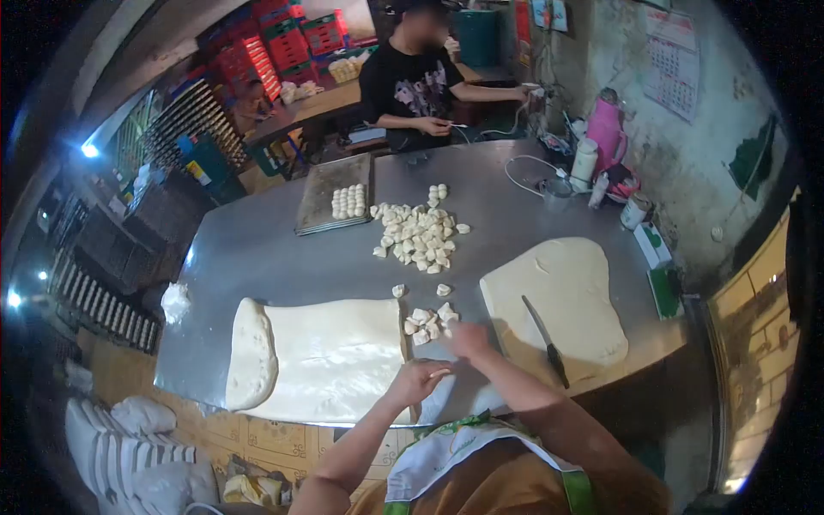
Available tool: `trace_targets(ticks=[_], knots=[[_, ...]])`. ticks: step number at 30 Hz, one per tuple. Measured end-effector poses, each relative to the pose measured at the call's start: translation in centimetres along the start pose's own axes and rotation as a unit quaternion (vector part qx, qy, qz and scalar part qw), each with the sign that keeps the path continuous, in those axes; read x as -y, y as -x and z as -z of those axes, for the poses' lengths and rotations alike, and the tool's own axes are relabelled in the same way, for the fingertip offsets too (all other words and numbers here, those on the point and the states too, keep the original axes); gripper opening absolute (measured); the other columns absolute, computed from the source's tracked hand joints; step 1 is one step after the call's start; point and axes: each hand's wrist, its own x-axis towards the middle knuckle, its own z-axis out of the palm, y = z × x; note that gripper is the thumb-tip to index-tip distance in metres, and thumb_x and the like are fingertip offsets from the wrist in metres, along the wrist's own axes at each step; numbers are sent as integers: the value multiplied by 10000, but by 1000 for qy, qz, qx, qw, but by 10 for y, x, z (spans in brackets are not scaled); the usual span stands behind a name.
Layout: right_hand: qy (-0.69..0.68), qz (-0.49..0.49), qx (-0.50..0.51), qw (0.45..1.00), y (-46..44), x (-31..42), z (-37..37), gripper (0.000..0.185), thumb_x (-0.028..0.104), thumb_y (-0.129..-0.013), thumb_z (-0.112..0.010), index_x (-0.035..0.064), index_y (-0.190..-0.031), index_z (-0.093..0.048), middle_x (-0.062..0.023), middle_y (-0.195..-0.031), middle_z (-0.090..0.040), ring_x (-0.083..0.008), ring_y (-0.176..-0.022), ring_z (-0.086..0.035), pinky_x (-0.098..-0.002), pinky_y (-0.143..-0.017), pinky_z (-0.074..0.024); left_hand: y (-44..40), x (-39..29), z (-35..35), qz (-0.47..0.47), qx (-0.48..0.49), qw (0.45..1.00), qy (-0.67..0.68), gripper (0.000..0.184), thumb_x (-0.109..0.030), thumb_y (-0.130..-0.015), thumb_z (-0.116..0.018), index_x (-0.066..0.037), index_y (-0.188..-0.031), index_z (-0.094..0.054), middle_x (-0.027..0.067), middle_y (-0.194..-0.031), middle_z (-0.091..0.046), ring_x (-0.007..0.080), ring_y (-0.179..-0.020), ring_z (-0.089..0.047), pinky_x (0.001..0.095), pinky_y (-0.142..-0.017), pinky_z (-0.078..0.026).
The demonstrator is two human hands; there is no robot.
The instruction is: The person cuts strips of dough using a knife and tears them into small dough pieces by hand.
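Note:
My left hand (419, 381) is closed at the right edge of a long, thick sheet of dough (335, 352); what lies in its fingers, if anything, I cannot make out. My right hand (469, 342) reaches over the steel table, beside a small group of cut dough pieces (421, 323). Its fingers are smeared by motion. Farther back lies a larger heap of dough pieces (419, 236). To the right, a knife (542, 330) with a dark handle rests on a second, flat piece of dough (566, 283).
A tray (313, 202) holding rows of dough balls stands at the back of the table (275, 257). A person (416, 86) stands across it, holding a cable. A pink thermos (606, 129) and bottles line the wall. A white lump (175, 302) lies at the left edge.

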Motion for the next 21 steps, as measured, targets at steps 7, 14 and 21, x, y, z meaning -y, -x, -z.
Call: trace_targets(ticks=[7, 14, 21], knots=[[-170, 253, -118, 945, 28, 28, -11, 420, 374, -826, -696, 49, -1086, -637, -172, -1031, -672, -372, -959, -650, -461, -800, -522, -20, 27, 15, -79, -253, 959, 96, 404, -2, -835, -578, -37, -1234, -633, 193, -937, -696, 311, -894, -692, 390, -783, -546], [-197, 125, -183, 955, 41, 61, -3, 400, 353, -838, -678, 50, -1095, -635, -172, -1005, -669, -384, -925, -647, -462, -774, -518, -22, 52, 3, -2, -81, 972, 220, 455, 56, -802, -593, -51, -1242, -630, 165, -1002, -702, 327, -812, -701, 383, -749, -555], [-60, 37, -140, 988, 17, -1, -27, 395, 352, -834, -680, 55, -1090, -637, -164, -1038, -665, -375, -939, -648, -459, -791, -519, 5, 24, 26, -5, 61, 970, 235, 497, 84, -803, -583, -39, -1284, -588, 163, -1030, -704, 280, -790, -707, 353, -759, -566]])
